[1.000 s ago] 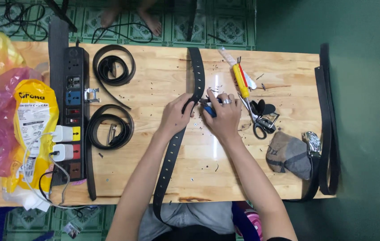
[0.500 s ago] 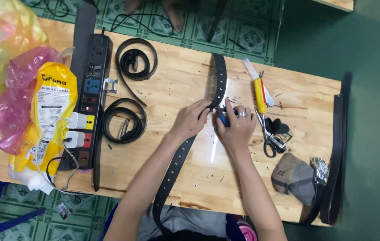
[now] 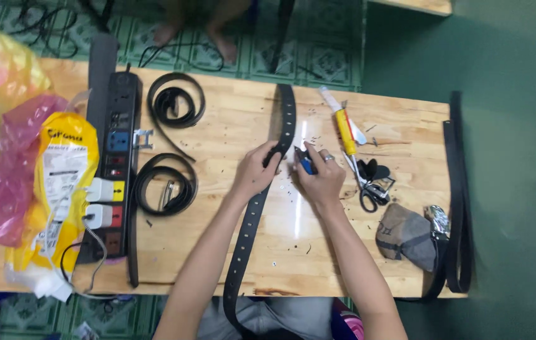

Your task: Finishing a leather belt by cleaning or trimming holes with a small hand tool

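My forearms reach toward twelve o'clock — left hand curled, fingers pinched; right hand closed, knuckles up.

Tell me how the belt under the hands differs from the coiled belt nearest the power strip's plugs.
The long belt lies stretched out across the table, one end hanging off the near edge; the coiled belt is rolled into a loop and lies wholly on the wood. The left hand presses on the long belt while the right hand holds a blue tool beside it; the coiled belt lies untouched. The long belt shows a row of punched holes; none show on the coiled belt. Both are black straps.
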